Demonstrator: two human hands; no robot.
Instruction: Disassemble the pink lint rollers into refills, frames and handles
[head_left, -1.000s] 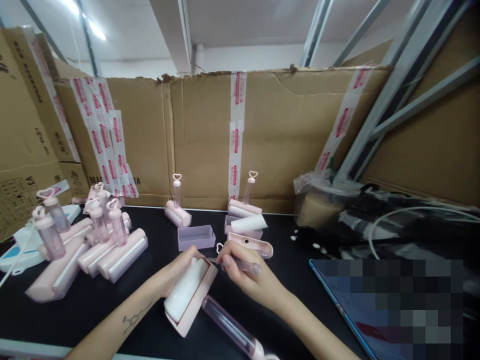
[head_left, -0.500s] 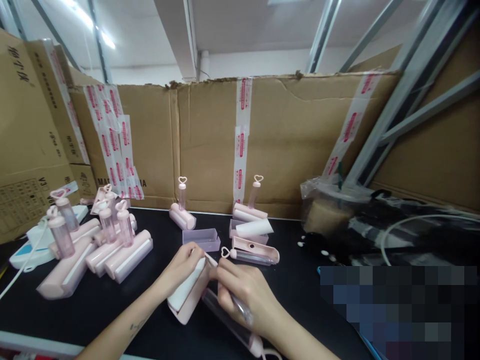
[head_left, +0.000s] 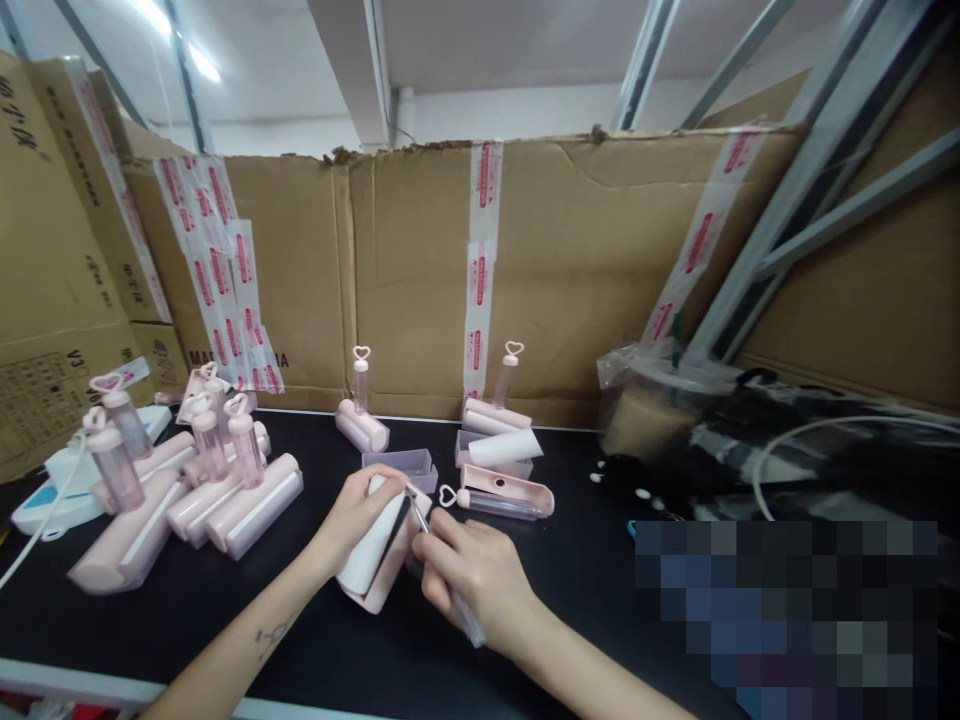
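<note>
Left hand (head_left: 367,505) clamped on white roller (head_left: 366,555) and pink shell (head_left: 390,575), right hand (head_left: 480,575) gripping clear-handled tool (head_left: 472,622); best keep tip shallow at shell's far end.

The pink case (head_left: 391,577) looks like smooth plastic with a soft sheen; its white roll (head_left: 365,558) is matt, like paper. The slim tool (head_left: 470,622) has a clear, glossy plastic handle and a shiny, metal-looking tip. The 2 upright tubes (head_left: 361,386) at centre are translucent plastic. The bench (head_left: 322,680) is smooth and black, mostly matt. Behind stands matt brown cardboard (head_left: 405,290), torn rough along its top, with glossy plastic tape (head_left: 478,275).
</note>
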